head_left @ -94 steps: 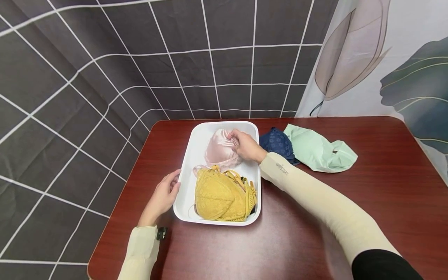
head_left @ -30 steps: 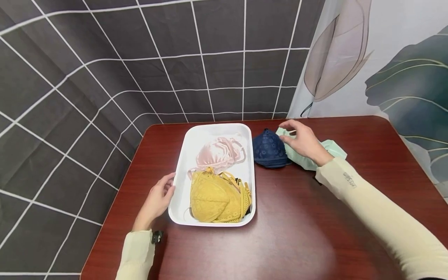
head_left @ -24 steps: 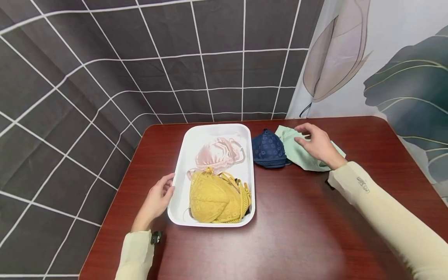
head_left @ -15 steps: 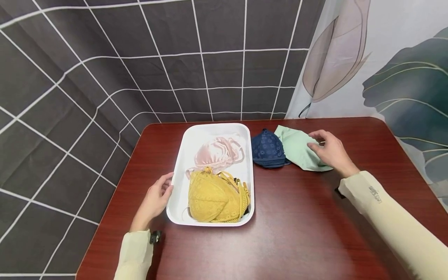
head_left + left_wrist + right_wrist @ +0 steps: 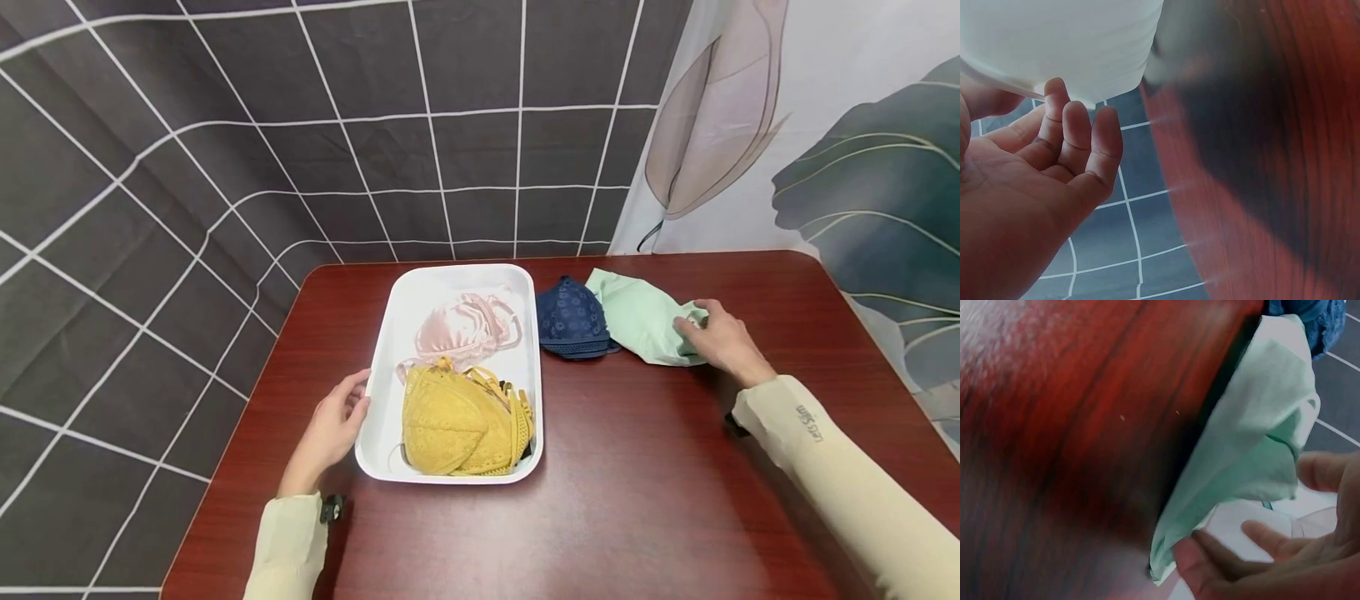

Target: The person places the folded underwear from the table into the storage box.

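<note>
In the head view, my left hand [image 5: 327, 431] is at the left side of a white tray [image 5: 381, 400], fingers loosely bent and touching its wall. The left wrist view shows these fingers [image 5: 1107, 140] by the tray's rim. A yellow lace bra [image 5: 442, 425] lies in the tray's near half, a pink satin bra [image 5: 453, 329] behind it. My right hand [image 5: 723, 337] reaches the right end of a smooth mint-green garment [image 5: 641, 321]. In the right wrist view, thumb and fingers [image 5: 1194, 559] are spread around the garment's end, not closed on it.
A navy lace bra [image 5: 572, 321] lies between the tray and the mint-green garment, close to both. Everything stands on a reddish-brown wooden table [image 5: 615, 467]. A dark grid-patterned curtain [image 5: 480, 150] hangs behind and to the left.
My right hand has let go of the pink bra, left the tray, and moved right over the navy bra to the mint-green garment's far end. My left hand has stayed by the tray.
</note>
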Available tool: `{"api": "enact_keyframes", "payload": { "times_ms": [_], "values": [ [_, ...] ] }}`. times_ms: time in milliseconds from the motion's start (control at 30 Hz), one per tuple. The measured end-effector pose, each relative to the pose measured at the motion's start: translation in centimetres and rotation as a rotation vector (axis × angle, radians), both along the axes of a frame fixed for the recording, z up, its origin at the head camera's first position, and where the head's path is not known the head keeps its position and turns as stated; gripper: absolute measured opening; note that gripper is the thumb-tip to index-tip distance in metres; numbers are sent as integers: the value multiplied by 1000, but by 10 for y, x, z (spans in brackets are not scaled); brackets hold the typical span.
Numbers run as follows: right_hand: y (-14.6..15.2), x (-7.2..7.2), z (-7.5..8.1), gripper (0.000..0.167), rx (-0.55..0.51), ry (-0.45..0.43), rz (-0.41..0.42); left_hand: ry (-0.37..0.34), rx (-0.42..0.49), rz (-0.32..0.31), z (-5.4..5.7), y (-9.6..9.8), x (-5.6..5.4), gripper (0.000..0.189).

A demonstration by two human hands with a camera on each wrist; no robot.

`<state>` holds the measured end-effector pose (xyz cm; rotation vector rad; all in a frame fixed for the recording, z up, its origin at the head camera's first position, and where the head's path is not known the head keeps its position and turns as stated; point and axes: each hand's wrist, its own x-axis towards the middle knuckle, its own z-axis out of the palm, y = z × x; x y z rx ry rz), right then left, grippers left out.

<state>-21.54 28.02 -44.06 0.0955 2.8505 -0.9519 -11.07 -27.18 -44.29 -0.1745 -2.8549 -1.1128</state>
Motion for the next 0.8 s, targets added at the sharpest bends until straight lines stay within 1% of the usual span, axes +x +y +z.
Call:
{"api": "enact_keyframes", "payload": {
  "times_ms": [67, 200, 333, 433, 533, 700, 800],
  "values": [
    [-4, -2, -1, 77, -27, -18, 29, 3, -1, 1, 0, 0, 0, 43],
    [-12, -8, -2, 85, -55, -32, 54, 6, -4, 3, 0, 0, 0, 42],
    [-20, -15, -5, 90, -53, -40, 54, 1, -9, 0, -1, 0, 1, 43],
    [-25, -19, -8, 91, -56, -22, 52, 1, -10, 0, -1, 1, 1, 43],
    [-29, -22, -12, 86, -67, 6, 57, 3, -11, 1, -1, 1, 1, 43],
    [-33, -23, -17, 69, -92, 38, 68, -4, -8, 3, -1, 0, 0, 44],
    [-35, -21, -18, 58, -110, 79, 65, 1, -4, 2, -2, 0, 0, 43]
  ]
}}
